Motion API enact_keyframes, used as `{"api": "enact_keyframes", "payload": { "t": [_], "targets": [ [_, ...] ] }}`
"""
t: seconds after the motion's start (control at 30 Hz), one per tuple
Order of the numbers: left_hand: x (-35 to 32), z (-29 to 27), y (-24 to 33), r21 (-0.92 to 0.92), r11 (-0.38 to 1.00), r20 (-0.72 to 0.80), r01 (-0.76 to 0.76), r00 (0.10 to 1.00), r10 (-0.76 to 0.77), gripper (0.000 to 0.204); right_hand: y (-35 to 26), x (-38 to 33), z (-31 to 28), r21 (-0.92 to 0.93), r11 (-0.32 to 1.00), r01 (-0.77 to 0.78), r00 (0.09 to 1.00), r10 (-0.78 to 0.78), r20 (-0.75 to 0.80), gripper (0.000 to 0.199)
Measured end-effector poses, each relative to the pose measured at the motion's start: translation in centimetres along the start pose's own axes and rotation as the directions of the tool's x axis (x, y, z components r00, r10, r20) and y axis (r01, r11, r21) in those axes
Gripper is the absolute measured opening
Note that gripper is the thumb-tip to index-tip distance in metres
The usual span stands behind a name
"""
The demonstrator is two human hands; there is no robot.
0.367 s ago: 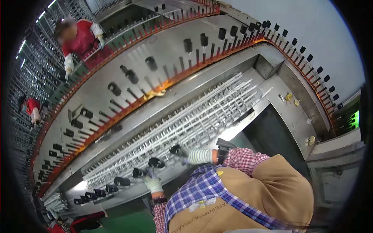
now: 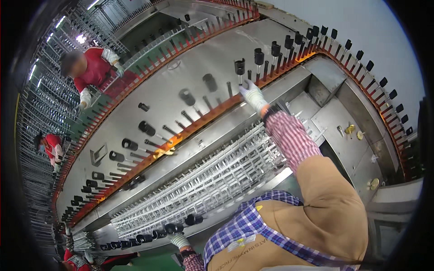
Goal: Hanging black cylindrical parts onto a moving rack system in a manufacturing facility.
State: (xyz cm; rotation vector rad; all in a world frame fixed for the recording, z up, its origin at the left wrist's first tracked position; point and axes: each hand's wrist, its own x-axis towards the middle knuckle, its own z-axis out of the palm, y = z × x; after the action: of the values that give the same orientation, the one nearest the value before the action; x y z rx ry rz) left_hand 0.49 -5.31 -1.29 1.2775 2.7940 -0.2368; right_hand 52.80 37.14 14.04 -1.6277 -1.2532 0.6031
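A long curved steel conveyor panel edged with an orange rail is carrying rows of black cylindrical caps on thin metal pins. The gloved right hand is reaching far to the pin row, fingers loosely spread just below one cap, gripping nothing visible. The gloved left hand is resting near the black caps lined along the near rack edge; its grip cannot be told.

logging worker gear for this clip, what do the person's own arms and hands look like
Both hands wear light knit work gloves: right hand, left hand. The right sleeve is red-and-white check with a dark band at the wrist; the left cuff looks similar. A tan apron covers a blue plaid shirt.
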Motion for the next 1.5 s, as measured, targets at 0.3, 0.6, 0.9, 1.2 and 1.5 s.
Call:
{"api": "enact_keyframes", "payload": {
  "t": [0.3, 0.6, 0.9, 1.2, 1.5],
  "targets": [
    [-9.4, -3.5, 3.3, -0.896, 0.440, -0.224, 0.054, 0.801, -0.555, 0.030, -3.5, 2.4, -3.5, 0.127, 0.981, 0.146, 0.986, -0.155, 0.063, 0.043],
    [-12.7, -7.5, 12.4, -0.976, 0.218, -0.021, -0.001, 0.996, -0.089, 0.052, 17.1, 14.5, -6.3, -0.182, 0.983, 0.031, 0.996, -0.047, -0.082, 0.034],
    [-10.1, -10.6, 15.7, -0.991, 0.055, 0.128, 0.119, 0.973, 0.191, 0.035, -3.3, -11.3, -4.2, 0.396, 0.918, -0.006, 0.877, -0.186, 0.444, 0.026],
    [-2.1, -7.3, 10.0, -0.679, 0.680, -0.063, -0.276, 0.945, 0.320, 0.060, -6.6, -38.7, 11.0, 0.335, 0.370, -0.867, 0.425, 0.195, 0.884, 0.035],
    [0.9, -6.0, 8.4, -0.702, 0.696, 0.174, -0.153, 0.910, 0.376, 0.065, -3.1, -40.9, 9.1, 0.395, 0.495, -0.774, 0.539, 0.186, 0.822, 0.033]
  ]
}}
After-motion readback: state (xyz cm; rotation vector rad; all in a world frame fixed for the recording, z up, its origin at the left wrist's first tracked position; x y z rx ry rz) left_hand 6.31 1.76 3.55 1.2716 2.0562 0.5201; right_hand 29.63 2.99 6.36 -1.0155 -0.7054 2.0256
